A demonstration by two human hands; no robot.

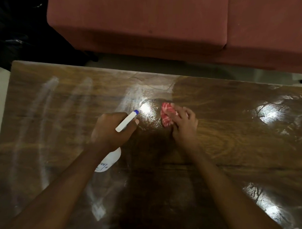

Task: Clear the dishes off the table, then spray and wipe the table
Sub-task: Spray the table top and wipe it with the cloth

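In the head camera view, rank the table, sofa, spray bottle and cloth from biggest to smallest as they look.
1. table
2. sofa
3. spray bottle
4. cloth
The last two are partly covered, so their order is less sure.

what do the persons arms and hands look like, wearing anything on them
The left hand and right hand are bare: no gloves, rings, watch or wristband can be seen. Both limbs are uncovered from the fingers back to the lower edge of the frame, with no sleeve, cuff or marking in view. The dim light could hide small details.
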